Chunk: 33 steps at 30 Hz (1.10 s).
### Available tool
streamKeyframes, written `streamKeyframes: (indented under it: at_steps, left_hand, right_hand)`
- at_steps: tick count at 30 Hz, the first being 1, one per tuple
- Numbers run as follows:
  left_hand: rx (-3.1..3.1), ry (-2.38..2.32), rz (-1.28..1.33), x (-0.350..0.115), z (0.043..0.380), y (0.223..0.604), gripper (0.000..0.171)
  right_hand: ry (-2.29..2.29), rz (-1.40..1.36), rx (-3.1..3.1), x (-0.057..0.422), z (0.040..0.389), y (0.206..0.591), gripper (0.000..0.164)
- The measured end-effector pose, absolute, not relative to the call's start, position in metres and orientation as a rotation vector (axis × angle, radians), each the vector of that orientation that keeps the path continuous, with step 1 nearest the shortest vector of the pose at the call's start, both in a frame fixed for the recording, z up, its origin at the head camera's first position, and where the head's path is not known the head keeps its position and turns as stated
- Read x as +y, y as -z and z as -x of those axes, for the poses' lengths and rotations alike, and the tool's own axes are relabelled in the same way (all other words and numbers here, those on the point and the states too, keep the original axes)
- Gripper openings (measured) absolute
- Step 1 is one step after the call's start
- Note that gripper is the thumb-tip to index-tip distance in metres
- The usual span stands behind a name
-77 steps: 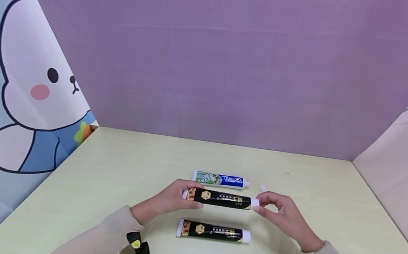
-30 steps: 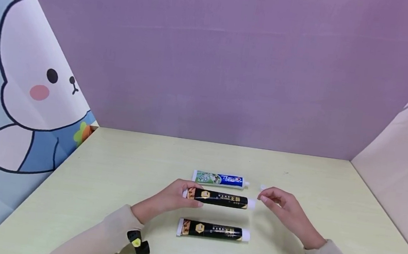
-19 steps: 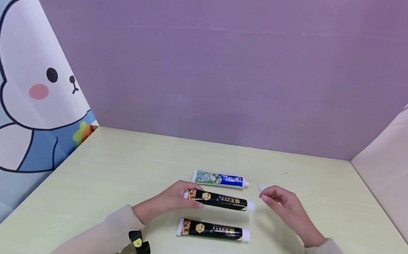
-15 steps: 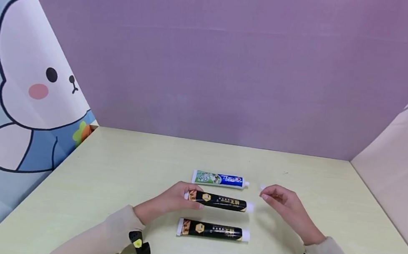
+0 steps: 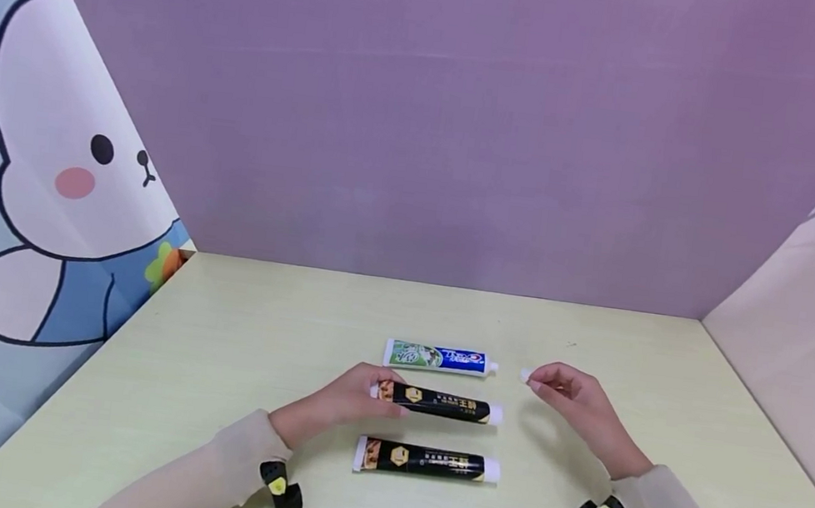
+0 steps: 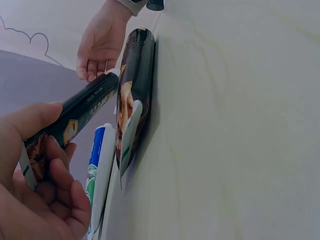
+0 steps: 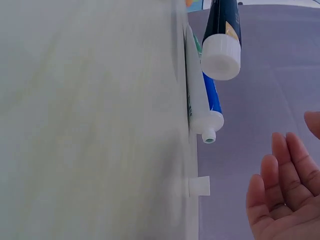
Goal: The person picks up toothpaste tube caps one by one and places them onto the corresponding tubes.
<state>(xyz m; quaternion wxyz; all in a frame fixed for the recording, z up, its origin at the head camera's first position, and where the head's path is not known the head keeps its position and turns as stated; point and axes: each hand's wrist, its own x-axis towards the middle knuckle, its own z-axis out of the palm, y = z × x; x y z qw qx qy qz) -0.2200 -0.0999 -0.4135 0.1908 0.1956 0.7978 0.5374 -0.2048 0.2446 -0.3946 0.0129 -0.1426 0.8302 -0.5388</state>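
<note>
My left hand [image 5: 339,404] grips a black toothpaste tube [image 5: 445,404] by its flat crimped end, thumb on one side and fingers on the other. That tube's white cap [image 7: 221,57] is on and points right. The right hand [image 5: 581,409] is beside it, holding nothing, its fingers loosely bent in the right wrist view. Close by its fingertips a small white cap [image 7: 200,186] stands on the table. Behind the held tube lies a green-and-blue toothpaste tube [image 5: 439,359], its bare nozzle [image 7: 209,136] facing right. A second black toothpaste tube [image 5: 422,461] with a white cap lies nearer me.
The pale wooden table [image 5: 281,307] ends at a purple backdrop [image 5: 467,127]. A cartoon-printed cloth [image 5: 76,183] hangs along the left side, and a pale cloth [image 5: 813,334] hangs along the right. Each wrist carries a small black camera.
My right hand has released the capped end of the held black toothpaste tube and moved right and back, towards the small white cap. The left hand has lowered its tube slightly.
</note>
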Motion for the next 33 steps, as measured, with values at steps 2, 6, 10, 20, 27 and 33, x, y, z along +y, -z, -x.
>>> streamKeyframes:
  at_steps: [2,6,10,20,27,33]
  left_hand:
    - [2.247,-1.502,-0.555,-0.1,0.22,0.414,0.032]
    - [2.288,-1.472,-0.566,-0.098,0.221,0.414,0.034]
    - [2.305,-1.467,-0.575,-0.098,0.221,0.414,0.034]
    - [2.335,-1.434,-0.608,-0.097,0.218,0.413,0.028]
    - [2.338,-1.388,-0.612,-0.098,0.217,0.407,0.026]
    - [2.366,-1.327,-0.658,-0.1,0.216,0.404,0.023]
  right_hand:
    - [1.671,0.428,2.591,0.245,0.206,0.395,0.028]
    - [1.645,0.357,2.631,0.247,0.211,0.395,0.031]
    - [1.625,0.264,2.644,0.248,0.216,0.393,0.032]
    - [1.594,0.173,2.554,0.246,0.224,0.39,0.034]
    - [1.625,0.118,2.518,0.244,0.227,0.39,0.042]
    - [1.633,0.091,2.512,0.246,0.23,0.391,0.045]
